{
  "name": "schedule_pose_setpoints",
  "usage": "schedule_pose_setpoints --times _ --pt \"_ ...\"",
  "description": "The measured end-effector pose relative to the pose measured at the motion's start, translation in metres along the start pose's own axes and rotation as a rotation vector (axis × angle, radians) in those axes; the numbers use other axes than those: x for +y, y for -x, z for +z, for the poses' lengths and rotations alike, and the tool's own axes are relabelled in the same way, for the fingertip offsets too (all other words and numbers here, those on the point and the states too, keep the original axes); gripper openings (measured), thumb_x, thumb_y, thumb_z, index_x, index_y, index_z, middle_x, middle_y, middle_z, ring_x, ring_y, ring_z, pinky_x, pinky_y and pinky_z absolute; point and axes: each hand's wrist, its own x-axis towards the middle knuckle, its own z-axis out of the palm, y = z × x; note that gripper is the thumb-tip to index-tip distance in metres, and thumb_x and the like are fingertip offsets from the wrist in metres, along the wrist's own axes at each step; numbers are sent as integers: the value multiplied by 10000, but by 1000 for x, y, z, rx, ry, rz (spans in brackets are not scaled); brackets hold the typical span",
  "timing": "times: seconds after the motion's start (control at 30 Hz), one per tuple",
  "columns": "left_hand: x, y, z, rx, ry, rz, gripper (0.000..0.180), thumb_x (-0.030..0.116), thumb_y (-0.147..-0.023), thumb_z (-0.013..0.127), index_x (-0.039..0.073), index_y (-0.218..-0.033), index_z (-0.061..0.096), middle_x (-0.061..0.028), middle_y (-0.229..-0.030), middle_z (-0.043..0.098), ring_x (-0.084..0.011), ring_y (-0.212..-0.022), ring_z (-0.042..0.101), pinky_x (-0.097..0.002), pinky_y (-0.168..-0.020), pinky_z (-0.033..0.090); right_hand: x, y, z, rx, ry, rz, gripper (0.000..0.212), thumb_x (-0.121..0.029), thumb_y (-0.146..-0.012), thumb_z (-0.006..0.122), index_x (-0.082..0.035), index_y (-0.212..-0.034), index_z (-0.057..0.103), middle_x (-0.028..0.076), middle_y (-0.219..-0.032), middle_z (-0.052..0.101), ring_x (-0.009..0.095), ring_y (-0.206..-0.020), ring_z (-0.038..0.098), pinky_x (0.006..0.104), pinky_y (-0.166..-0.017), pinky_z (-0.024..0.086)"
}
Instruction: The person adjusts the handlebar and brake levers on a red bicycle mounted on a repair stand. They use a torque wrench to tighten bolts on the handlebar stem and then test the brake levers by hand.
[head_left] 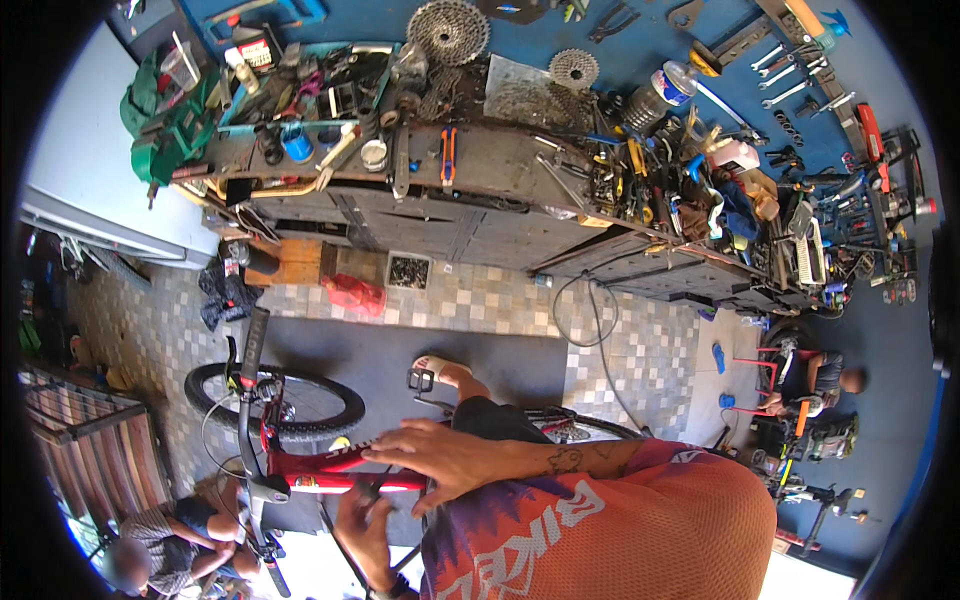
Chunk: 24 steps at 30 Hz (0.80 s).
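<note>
Right hand (445, 458) lies flat on the red bike frame (330, 472), grip wide; left hand (365, 525) below, grip unclear; work looks midway.

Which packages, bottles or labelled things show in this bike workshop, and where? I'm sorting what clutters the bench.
Clear plastic bottle with a blue-and-white label band: lying tilted at the bench's upper right.
Small blue round tub: bench left.
Small white round tub: just right of the blue one.
Dark bottle with a red-and-white label: upper left shelf.
Red bicycle frame with a yellow decal: under the right hand; left hand below it.
</note>
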Motion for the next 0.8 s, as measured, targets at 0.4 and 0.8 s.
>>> schedule_pose_setpoints --times 0.4,0.8 --pt "75 -80 -15 400 -76 294 311 221 -1095 571 -36 -1237 673 -81 -949 720 -128 -808 672 -273 -741 564 297 -64 -284 307 1068 755 746 -466 -894 742 37 -1408 545 193 -1261 547 373 -1195 551 538 -1033 415" --pt "38 -15 -33 657 -11 35 231 105 -1056 625 -55 -1201 707 -97 -957 743 -142 -851 693 -277 -793 553 288 -62 -256 586 361 400 360 -229 -992 736 -67 -1307 671 120 -1146 699 217 -1045 679 361 -924 549"
